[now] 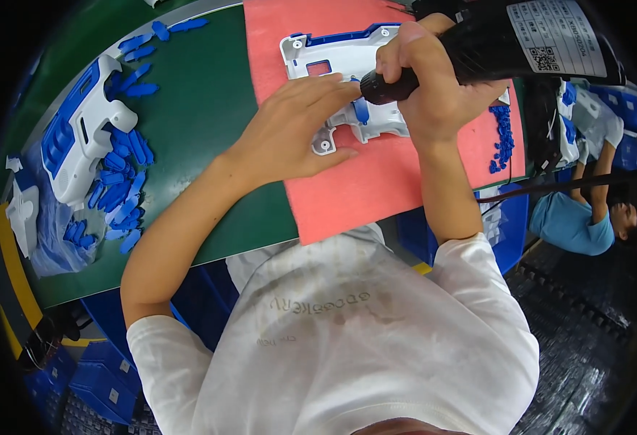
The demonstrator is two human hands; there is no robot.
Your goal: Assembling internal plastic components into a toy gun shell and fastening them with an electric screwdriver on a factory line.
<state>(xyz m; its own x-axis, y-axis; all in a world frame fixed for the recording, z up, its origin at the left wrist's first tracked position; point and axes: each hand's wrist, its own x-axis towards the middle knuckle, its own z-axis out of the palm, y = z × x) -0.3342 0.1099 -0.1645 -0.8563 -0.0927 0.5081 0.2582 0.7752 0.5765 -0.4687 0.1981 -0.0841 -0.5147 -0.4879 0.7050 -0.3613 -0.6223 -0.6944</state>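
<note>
A white plastic housing shell (365, 54) with blue trim along its far edge lies on a pink mat (355, 192). My left hand (297, 123) rests over the shell's left part, fingers stretched out and the thumb apart at the near edge. Closed around a black power screwdriver (478, 47), my right hand (434, 83) holds it tilted above the shell. The driver's nose meets my left fingertips, and its bit and the spot beneath are hidden. A small blue plastic piece (361, 111) sits in the shell, just below the nose.
On the green table (210, 109) at left stands a blue-and-white housing (83, 130) beside many loose blue parts (119, 181) and a clear plastic bag (57, 243). Tiny blue pieces (502, 138) lie on the mat's right side. A co-worker (579, 217) is at far right.
</note>
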